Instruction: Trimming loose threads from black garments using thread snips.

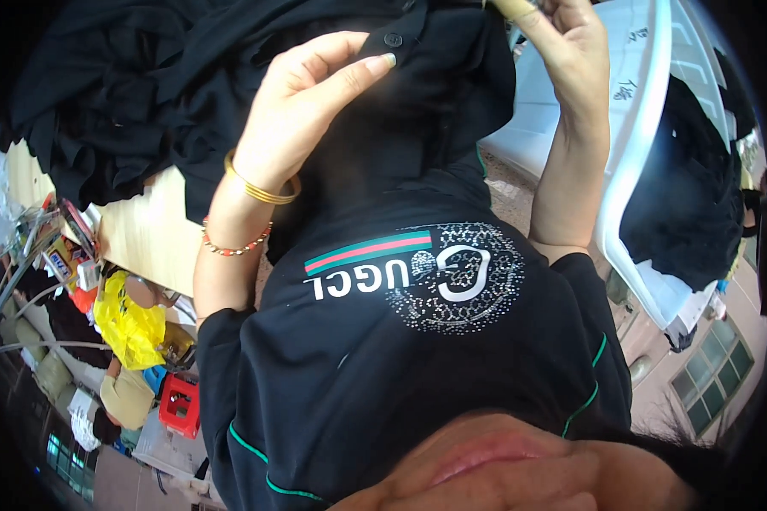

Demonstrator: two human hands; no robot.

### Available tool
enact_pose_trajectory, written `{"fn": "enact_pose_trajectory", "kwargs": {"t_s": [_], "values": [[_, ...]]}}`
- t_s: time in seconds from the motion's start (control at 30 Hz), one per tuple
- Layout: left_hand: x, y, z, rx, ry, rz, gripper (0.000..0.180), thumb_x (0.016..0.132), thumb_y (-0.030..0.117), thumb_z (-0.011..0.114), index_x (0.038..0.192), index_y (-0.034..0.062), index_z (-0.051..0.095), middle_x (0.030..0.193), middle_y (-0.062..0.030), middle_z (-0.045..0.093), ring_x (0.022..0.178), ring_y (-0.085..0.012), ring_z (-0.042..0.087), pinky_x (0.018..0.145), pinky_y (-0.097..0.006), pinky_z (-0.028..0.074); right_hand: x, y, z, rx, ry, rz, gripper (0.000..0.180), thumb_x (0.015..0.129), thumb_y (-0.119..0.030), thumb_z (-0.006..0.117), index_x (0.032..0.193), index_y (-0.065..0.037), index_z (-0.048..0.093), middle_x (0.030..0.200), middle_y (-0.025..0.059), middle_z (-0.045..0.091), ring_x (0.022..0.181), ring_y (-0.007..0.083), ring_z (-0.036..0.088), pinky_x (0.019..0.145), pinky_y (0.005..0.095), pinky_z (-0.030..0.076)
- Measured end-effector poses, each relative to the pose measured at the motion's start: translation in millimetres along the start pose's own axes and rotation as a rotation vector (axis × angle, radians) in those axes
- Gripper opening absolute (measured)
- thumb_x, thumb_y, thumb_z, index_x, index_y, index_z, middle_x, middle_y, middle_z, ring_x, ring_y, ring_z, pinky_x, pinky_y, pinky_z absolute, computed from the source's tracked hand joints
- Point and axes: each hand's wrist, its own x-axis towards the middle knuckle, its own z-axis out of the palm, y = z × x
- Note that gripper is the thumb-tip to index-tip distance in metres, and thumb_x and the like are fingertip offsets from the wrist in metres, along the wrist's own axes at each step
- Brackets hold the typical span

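Black garment (460, 81) cut off by the top edge

The left hand (302, 98) pinches it beside a button (393, 40), fingers partly hidden. The right hand (575, 51) is cropped at its fingertips; I cannot tell its grip. A pale tub (635, 162) stands rightmost.

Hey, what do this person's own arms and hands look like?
Short black sleeves leave both forearms bare. The left hand has gold-coloured bangles and a beaded red-and-gold bracelet at its wrist. The right hand shows something pale yellow, perhaps a finger cover; no jewellery is visible there.
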Motion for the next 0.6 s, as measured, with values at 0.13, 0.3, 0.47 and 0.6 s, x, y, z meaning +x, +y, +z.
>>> {"fn": "enact_pose_trajectory", "kwargs": {"t_s": [0.13, 0.3, 0.47, 0.6], "values": [[-8, -11, 1, -0.016, 0.099, -0.009, 0.022, 0.095, 0.009, 0.065, 0.115, -0.0014, 0.068, 0.103, -0.0017, 0.071, 0.093, -0.0062, 0.063, 0.086, -0.02, 0.049, -24, -9, 23, -0.308, -0.129, -0.037, 0.029, 0.082, -0.001, 0.076, 0.11, 0.002, 0.069, 0.096, 0.0047, 0.063, 0.086, 0.0118, 0.06, 0.075, 0.0241, 0.046], [-11, -13, 6, 0.067, 0.162, 0.05, 0.023, 0.095, 0.006, 0.066, 0.116, -0.0013, 0.068, 0.102, -0.0018, 0.071, 0.091, -0.0059, 0.063, 0.083, -0.019, 0.049, -36, 0, 29, -0.346, -0.231, -0.173, 0.036, 0.078, -0.005, 0.08, 0.113, 0.002, 0.07, 0.088, 0.0078, 0.064, 0.077, 0.0182, 0.057, 0.067, 0.0275, 0.044], [-11, -17, 9, 0.134, 0.151, 0.072, 0.023, 0.095, 0.005, 0.066, 0.117, -0.0009, 0.068, 0.102, -0.0017, 0.071, 0.091, -0.0055, 0.063, 0.081, -0.018, 0.049, -40, -8, 31, -0.416, -0.211, -0.131, 0.034, 0.08, -0.006, 0.079, 0.113, 0.001, 0.07, 0.086, 0.0077, 0.061, 0.077, 0.0186, 0.057, 0.067, 0.0279, 0.044], [-12, -16, 8, 0.169, 0.136, 0.075, 0.024, 0.094, 0.005, 0.066, 0.117, -0.0004, 0.068, 0.102, -0.0017, 0.071, 0.091, -0.0054, 0.063, 0.081, -0.018, 0.049, -40, -7, 32, -0.439, -0.214, -0.136, 0.032, 0.081, -0.007, 0.078, 0.111, 0.001, 0.07, 0.086, 0.0083, 0.06, 0.076, 0.0191, 0.057, 0.066, 0.0281, 0.044]]}}
